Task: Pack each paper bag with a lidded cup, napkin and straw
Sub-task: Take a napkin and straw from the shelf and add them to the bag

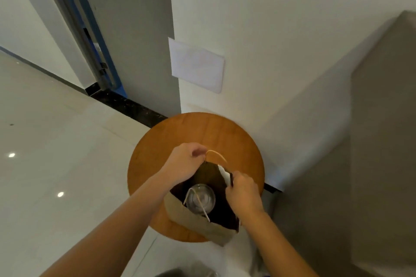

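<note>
On the round wooden stool, both hands' fingers pinch the kraft paper bag rim around a clear lidded cup.

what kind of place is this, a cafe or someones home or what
Hard to pin down: likely an indoor hallway or room corner, not clearly a cafe. A small round wooden table stands against a plain white wall, on a glossy pale tiled floor, near a grey door frame with blue edging.

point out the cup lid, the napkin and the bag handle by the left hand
cup lid [201, 198], head view, centre of the clear lid inside the bag
napkin [224, 172], head view, white edge at the bag's right rim
bag handle [217, 154], head view, top of the far loop
</note>
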`<state>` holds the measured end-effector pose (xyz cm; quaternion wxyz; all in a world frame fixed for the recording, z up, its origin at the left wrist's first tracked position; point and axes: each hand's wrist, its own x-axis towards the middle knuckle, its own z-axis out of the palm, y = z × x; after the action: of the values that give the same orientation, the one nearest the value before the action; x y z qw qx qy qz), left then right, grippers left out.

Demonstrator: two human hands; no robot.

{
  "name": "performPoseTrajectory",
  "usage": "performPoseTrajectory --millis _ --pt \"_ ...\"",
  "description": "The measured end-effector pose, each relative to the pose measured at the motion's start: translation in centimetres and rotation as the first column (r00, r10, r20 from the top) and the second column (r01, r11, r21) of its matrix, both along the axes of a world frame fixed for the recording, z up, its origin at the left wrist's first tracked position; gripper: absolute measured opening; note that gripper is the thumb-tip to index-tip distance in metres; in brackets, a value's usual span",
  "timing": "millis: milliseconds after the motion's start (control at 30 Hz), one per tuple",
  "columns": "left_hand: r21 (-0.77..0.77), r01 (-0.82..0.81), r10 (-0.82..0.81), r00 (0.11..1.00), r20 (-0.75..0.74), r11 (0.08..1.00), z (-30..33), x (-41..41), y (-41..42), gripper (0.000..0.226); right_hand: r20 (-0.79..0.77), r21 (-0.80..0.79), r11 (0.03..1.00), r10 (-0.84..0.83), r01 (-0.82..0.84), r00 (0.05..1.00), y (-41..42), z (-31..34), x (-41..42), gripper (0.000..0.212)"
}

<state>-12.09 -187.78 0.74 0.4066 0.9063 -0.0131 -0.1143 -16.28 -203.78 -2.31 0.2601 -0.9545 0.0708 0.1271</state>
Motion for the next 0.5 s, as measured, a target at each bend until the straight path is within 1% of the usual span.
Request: performPoseTrajectory --millis 67,167,233,267,333,433,500 --pt "-0.001 0.072 -0.072 0.997 0.007 0.997 0.0 0.9 -0.2 0.025 -0.035 -0.007 0.999 -0.048 0.048 0.998 0.1 0.2 0.0 0.021" --pt "0.014 0.183 -0.183 0.983 0.018 0.983 0.2 1.8 -0.5 0.026 -0.075 -0.027 0.994 -0.108 0.106 0.991 0.2 0.7 -0.3 0.009" --pt "0.044 0.277 -0.279 0.96 0.041 0.96 0.6 1.9 -0.8 0.027 -0.085 -0.033 0.992 -0.122 0.12 0.989 0.2 1.2 -0.7 0.028" --pt "0.066 0.332 -0.336 0.94 0.063 0.941 0.9 1.9 -0.9 0.027 -0.078 -0.018 0.99 -0.139 0.138 0.987 0.3 1.7 -1.0 0.027" --pt "0.104 0.438 -0.448 0.887 0.111 0.893 1.8 1.9 -1.6 0.028 -0.029 0.013 0.982 -0.186 0.187 0.982 0.3 3.2 -1.7 0.018" --pt "0.14 0.553 -0.57 0.809 0.144 0.821 4.3 1.5 -4.0 0.028 0.05 0.058 0.966 -0.255 0.252 0.966 -0.3 6.8 -3.3 0.015" --pt "0.117 0.607 -0.616 0.759 0.211 0.786 6.8 0.8 -6.6 0.026 0.123 0.067 0.951 -0.308 0.302 0.943 -1.2 10.0 -4.8 0.01"
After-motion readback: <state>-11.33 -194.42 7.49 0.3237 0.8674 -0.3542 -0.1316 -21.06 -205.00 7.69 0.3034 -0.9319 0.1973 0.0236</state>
